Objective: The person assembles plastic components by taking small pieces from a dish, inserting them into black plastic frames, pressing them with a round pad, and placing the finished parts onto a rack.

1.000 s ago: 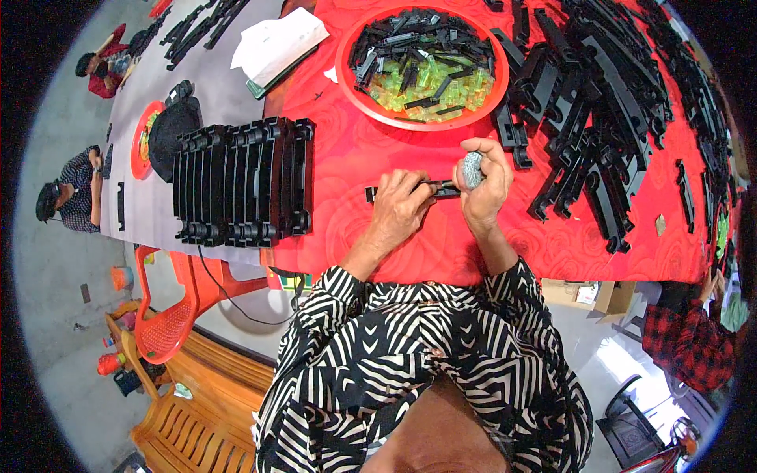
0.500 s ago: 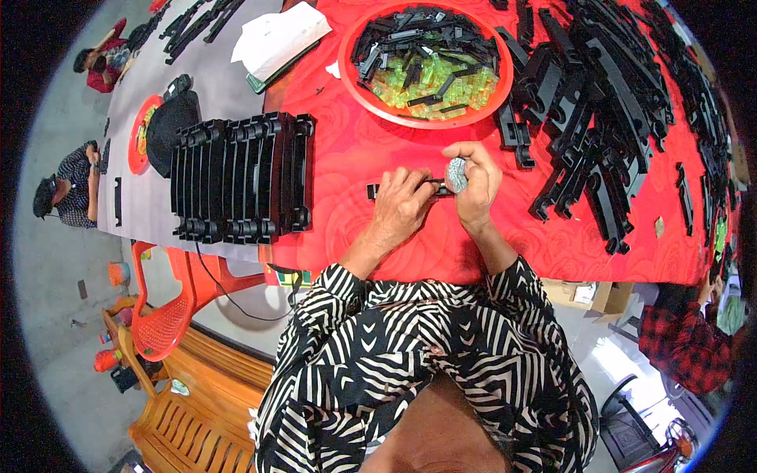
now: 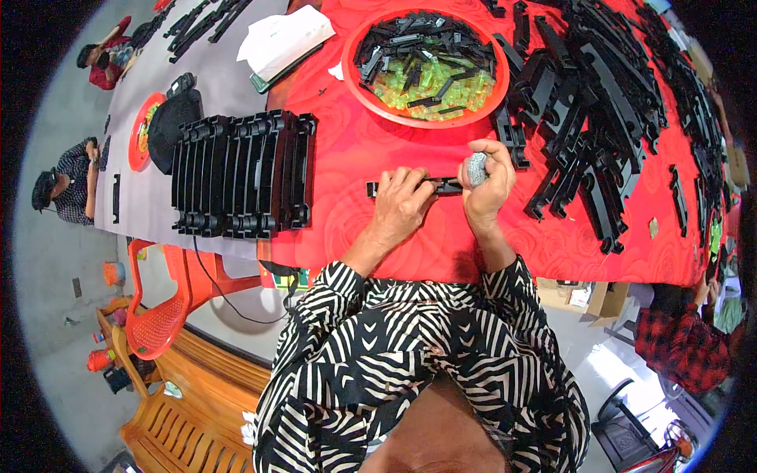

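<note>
My left hand [image 3: 400,203] presses a narrow black plastic strip [image 3: 449,187] against the red tablecloth, its fingers bent over the strip's middle. The strip lies flat, one end showing left of the fingers and the other reaching toward my right hand [image 3: 486,193]. That hand is closed around a silver-grey, round-ended object [image 3: 476,169], held upright at the strip's right end. The object's lower part is hidden in my fist, so its kind does not show. Whether it touches the strip, I cannot tell.
Ahead stands a red basin [image 3: 347,79] of small black and yellow-green pieces. Long black plastic parts [image 3: 568,102] are heaped on the right. A stack of black parts [image 3: 244,177] rises at the left, near a black cap [image 3: 169,130] and white paper [image 3: 284,39].
My right hand has shifted slightly right with the silver-grey object, uncovering more of the strip. My left hand keeps its place on the strip.
</note>
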Tool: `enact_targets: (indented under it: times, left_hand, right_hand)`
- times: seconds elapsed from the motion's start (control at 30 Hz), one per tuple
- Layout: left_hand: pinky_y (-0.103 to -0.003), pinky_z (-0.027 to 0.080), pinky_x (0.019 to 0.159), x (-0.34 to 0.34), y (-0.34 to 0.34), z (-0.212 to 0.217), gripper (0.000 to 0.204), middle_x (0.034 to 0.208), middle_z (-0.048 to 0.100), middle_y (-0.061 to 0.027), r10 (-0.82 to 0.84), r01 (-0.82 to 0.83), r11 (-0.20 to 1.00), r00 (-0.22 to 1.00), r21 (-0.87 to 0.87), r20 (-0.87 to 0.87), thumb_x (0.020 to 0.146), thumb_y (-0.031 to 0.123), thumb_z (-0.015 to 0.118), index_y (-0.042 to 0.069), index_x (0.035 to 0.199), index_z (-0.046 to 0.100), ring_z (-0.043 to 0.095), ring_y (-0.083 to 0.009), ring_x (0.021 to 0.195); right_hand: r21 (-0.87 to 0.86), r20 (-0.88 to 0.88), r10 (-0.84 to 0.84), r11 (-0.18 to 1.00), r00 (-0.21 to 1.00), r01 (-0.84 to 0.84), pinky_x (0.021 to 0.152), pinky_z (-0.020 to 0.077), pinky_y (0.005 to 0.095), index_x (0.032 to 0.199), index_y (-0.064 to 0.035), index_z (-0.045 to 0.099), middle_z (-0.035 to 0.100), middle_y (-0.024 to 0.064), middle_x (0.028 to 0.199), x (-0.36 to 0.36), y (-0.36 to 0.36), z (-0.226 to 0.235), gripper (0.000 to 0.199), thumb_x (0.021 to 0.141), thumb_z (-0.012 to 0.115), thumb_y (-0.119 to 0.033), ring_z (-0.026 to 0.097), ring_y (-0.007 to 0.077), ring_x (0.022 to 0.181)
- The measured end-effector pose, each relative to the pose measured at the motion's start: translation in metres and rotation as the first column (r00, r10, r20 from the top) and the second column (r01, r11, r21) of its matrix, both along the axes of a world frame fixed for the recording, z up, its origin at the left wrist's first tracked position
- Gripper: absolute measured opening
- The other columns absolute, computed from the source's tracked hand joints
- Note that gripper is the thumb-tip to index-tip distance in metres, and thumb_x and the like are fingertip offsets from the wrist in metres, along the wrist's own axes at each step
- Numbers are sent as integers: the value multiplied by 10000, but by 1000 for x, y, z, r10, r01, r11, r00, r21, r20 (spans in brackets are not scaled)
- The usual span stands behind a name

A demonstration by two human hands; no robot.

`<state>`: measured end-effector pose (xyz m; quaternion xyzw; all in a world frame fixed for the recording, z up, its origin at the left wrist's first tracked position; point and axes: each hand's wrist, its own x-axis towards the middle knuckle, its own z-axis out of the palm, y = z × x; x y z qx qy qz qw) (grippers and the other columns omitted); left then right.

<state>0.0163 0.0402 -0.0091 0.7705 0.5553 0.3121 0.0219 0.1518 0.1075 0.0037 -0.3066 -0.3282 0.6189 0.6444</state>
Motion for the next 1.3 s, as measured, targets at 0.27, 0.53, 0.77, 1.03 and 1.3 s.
enact_targets:
  times: [0.27, 0.53, 0.77, 1.03, 1.3]
  left_hand:
    - [-368, 363, 655, 0, 0, 0, 230, 920, 570, -37, 13, -12, 999, 1000, 44, -4, 649, 153, 715, 90, 838, 600, 518, -229, 817]
    - [-368, 368, 648, 1, 1, -1, 224, 922, 573, -32, 11, -11, 999, 1000, 31, 7, 662, 170, 709, 90, 840, 598, 520, -225, 826]
    - [-361, 364, 661, 0, 0, -1, 239, 922, 574, -34, 13, -14, 1000, 1000, 25, 8, 653, 155, 714, 86, 852, 600, 523, -222, 824]
    - [-362, 362, 665, 0, 0, -1, 236, 929, 578, -37, 13, -13, 1000, 1000, 27, -2, 654, 154, 713, 85, 852, 603, 526, -223, 828]
    - [-369, 361, 671, 1, 1, 1, 232, 925, 573, -42, 12, -12, 1000, 1000, 26, 0, 661, 157, 707, 82, 856, 606, 521, -229, 833]
  right_hand:
    - [-25, 76, 9, 1000, 997, -7, 358, 270, 274, 901, 39, 519, 370, 34, 514, -5, 1, 3, 275, 816, 301, -105, 295, 115, 349]
    - [15, 140, 67, 997, 988, -69, 359, 271, 268, 905, 38, 514, 370, 32, 515, -4, 3, 4, 265, 813, 309, -103, 302, 109, 357]
    - [-42, 16, 39, 998, 999, -39, 356, 293, 240, 882, 17, 551, 403, 10, 540, -3, 1, -1, 262, 798, 328, -92, 342, 90, 372]
    - [-31, 152, 35, 999, 988, -31, 366, 277, 262, 898, 26, 530, 379, 27, 515, -6, 0, 4, 261, 814, 308, -82, 298, 105, 359]
    - [91, 307, 11, 995, 952, -41, 374, 278, 254, 899, 30, 526, 390, 24, 518, -8, 0, -1, 261, 815, 314, -98, 311, 110, 361]
